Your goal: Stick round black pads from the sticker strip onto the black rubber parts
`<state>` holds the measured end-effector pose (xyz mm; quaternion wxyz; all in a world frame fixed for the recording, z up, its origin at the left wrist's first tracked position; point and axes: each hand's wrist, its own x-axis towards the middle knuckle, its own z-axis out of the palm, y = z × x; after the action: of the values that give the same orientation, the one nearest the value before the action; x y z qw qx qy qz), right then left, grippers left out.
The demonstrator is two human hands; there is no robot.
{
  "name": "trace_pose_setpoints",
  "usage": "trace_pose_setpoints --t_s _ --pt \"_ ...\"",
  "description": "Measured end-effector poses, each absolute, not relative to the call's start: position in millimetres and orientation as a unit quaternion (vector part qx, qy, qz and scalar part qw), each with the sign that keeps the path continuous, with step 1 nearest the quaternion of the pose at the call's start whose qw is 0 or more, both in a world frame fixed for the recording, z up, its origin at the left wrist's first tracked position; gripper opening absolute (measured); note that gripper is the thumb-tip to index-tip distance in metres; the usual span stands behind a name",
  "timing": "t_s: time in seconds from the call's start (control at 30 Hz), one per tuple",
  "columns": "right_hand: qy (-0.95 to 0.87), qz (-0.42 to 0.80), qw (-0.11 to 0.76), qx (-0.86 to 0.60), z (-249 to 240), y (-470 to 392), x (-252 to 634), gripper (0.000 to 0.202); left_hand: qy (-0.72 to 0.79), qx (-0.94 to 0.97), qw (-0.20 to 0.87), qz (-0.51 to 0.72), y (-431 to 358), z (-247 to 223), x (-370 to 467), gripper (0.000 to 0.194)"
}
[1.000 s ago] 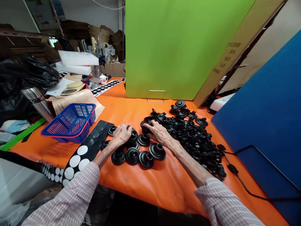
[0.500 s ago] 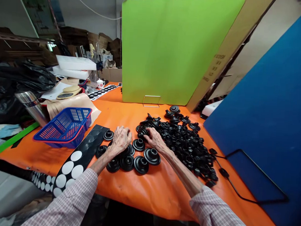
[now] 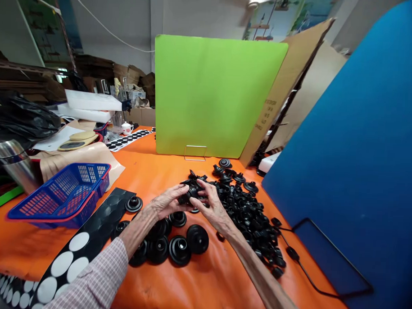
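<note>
Both hands meet at the left edge of a large pile of black parts (image 3: 247, 210) on the orange table (image 3: 208, 285). Between them is a black ribbed part (image 3: 188, 195). My left hand (image 3: 169, 200) has its fingers curled against the part's left side. At its right side is my right hand (image 3: 209, 202), thumb and fingers around it. Several round black discs with raised centres (image 3: 179, 250) lie below and left of the hands, some partly hidden by the left forearm.
A blue basket (image 3: 63, 190) stands at the left, beside a black strip with white circles (image 3: 77, 242). A green board (image 3: 218, 96) rises behind the table. At the right are a blue board (image 3: 347, 168) and a black wire frame (image 3: 337, 253).
My left hand has moved off the discs towards my right hand, and both are now at one black part. The view has tilted up and shifted, and one front disc now looks turned over.
</note>
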<state>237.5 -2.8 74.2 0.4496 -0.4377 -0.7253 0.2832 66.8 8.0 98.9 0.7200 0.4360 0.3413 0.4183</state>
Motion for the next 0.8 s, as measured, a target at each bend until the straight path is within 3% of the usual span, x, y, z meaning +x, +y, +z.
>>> trace_pose_setpoints --t_s 0.07,0.17,0.37,0.63,0.8 --pt "-0.700 0.383 0.439 -0.414 77.9 -5.2 240.4 0.055 0.306 0.409 0.750 0.421 4.8 100.1 64.4 0.043" --pt "-0.679 0.426 0.450 -0.395 80.3 -10.4 238.9 0.049 0.296 0.402 0.748 0.438 0.7 99.3 65.0 0.043" --pt "-0.656 0.362 0.461 -0.475 67.1 -9.8 238.3 0.042 0.300 0.397 0.738 0.457 -16.7 101.7 67.0 0.039" --pt "-0.708 0.262 0.360 -0.548 66.2 -20.7 265.6 0.035 0.379 0.339 0.763 0.399 -75.5 123.0 48.6 0.035" --pt "-0.742 0.165 0.292 -0.581 45.8 -57.8 291.0 0.017 0.462 0.440 0.679 0.362 -138.9 91.6 39.6 0.044"
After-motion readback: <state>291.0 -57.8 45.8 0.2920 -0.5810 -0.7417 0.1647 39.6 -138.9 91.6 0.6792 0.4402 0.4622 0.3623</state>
